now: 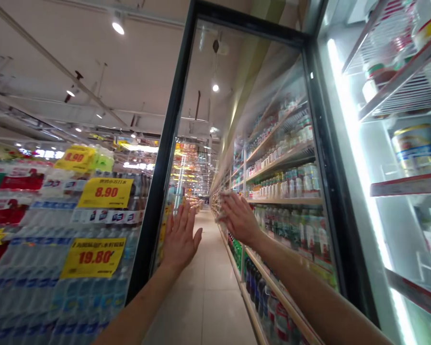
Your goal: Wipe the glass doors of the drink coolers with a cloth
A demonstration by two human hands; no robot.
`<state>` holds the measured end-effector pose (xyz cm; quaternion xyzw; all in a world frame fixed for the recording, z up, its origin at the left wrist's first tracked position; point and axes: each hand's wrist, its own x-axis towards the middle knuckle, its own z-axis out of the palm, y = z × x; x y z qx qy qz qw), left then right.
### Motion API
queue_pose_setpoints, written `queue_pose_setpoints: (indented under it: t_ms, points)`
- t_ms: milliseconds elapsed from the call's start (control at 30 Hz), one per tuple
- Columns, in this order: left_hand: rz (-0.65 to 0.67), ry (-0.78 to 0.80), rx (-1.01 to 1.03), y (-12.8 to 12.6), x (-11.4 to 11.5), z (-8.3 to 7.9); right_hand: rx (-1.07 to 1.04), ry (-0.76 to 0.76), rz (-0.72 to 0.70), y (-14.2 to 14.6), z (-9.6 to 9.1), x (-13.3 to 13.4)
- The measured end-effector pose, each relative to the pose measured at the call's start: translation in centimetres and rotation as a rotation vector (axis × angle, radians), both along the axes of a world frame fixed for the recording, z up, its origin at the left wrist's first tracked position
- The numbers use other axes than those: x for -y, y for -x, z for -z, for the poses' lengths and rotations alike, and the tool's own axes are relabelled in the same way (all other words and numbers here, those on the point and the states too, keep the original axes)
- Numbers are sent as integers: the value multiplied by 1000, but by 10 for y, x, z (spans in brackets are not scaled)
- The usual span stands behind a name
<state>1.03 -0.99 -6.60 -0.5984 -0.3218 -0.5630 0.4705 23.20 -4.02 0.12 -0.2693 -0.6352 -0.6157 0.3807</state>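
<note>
A black-framed glass door (pixel 197 120) stands open in front of me. My left hand (pixel 181 235) lies flat against the lower left part of the glass, fingers stretched and thumb out to the side. To its right and a little higher, my right hand (pixel 239 218) presses toward the same pane, its fingers bent and slightly blurred. A pale crumpled cloth (pixel 221 213) shows at the fingertips of that hand; most of it is hidden under the fingers.
On the right, a lit cooler (pixel 355 143) holds wire shelves with cans and bottles. Stacked bottle packs (pixel 32 258) with yellow price signs (pixel 106 192) stand at the left. Through the glass, a tiled aisle (pixel 201 297) and long shelves of drinks (pixel 287 182) are visible, some perhaps reflected.
</note>
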Motion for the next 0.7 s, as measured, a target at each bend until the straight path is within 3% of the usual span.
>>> queue_pose_setpoints:
  t_ms: [67,200,300,367,500,700]
  points:
    - [13,1,-1,0,0,0,25,-7,-1,5,9,-1]
    - [48,9,1,0,0,1,-284,-112,-14,9,15,-3]
    - [56,31,7,0,0,1,-85,-49,-6,12,20,-3]
    - [42,34,2,0,1,2,-62,-42,-5,10,22,-2]
    - [17,29,-5,0,2,2,-390,-154,-39,8,29,0]
    - [27,55,2,-1,3,3,-42,-5,-49,14,58,2]
